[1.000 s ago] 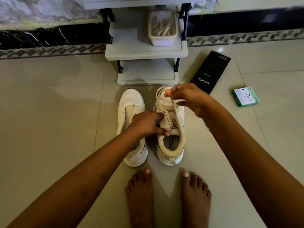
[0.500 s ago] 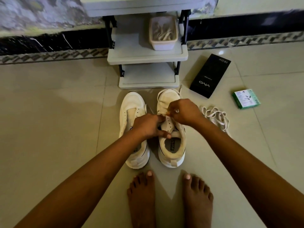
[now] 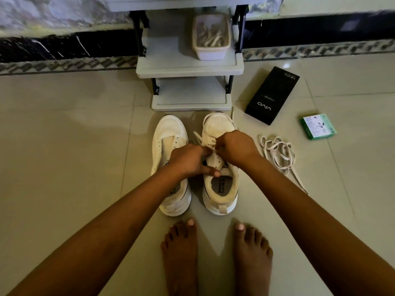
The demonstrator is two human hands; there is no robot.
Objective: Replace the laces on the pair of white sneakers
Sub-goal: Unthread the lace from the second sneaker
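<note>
White sneakers stand side by side on the tiled floor, toes at 12 o'clock: the left sneaker has bare eyelets, while the right sneaker carries a lace across its front rows. Both hands work at the middle of the right one. The left hand grips the tongue and eyelet edge, thumb pressed near the collar; the right hand is curled at the eyelets and seems to pinch the lace, though the fingertips are hidden. A loose lace lies heaped on the floor at 3 o'clock of the shoes, well apart from the hands.

Judging from this, the lace may snag or twist in an eyelet if it is drawn at an angle, and a hard tug could slide the shoe if the left hand slackens. The loose lace could also be mixed up with those in the tub on the shelf at 12 o'clock.

Readable writing: "vivo" on the black box at 2 o'clock, and "SPEED & FLEXIBLE" on the insole. Print on the green box is too small to read
</note>
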